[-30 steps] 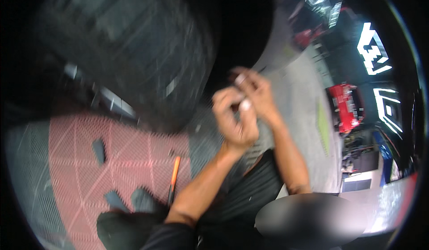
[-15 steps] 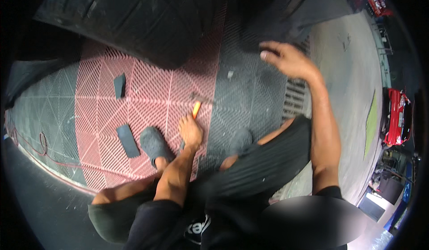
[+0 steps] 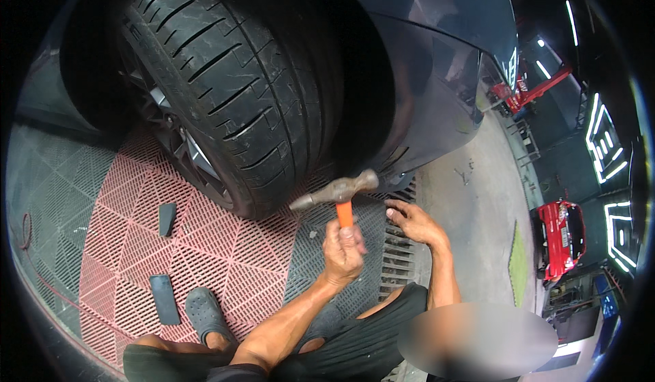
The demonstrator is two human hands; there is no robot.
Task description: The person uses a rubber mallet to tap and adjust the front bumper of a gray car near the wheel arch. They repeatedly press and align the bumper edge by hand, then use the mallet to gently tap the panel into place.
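My left hand (image 3: 344,253) is closed around the orange handle of a hammer (image 3: 333,192), which is raised off the floor with its worn metal head on top, in front of the tyre. My right hand (image 3: 417,225) is just to the right, at the low edge of the dark car bumper (image 3: 437,95). Its fingers and thumb are stretched out and apart, with nothing seen in them. Whether the fingertips touch the bumper's underside I cannot tell. A wide black tyre (image 3: 235,85) on a spoked wheel stands at the left, turned outward under the wheel arch.
Two dark flat objects, a phone-like slab (image 3: 164,300) and a smaller block (image 3: 167,219), lie on the red floor grid (image 3: 225,266). A metal drain grate (image 3: 396,259) runs below my right hand. A thin red hose (image 3: 61,296) curves at the left. A red car (image 3: 561,240) stands far right.
My left hand has lifted the hammer from the floor, up and to the right. My head view has tilted up, so the tyre and bumper show more. My right hand stays near the bumper.
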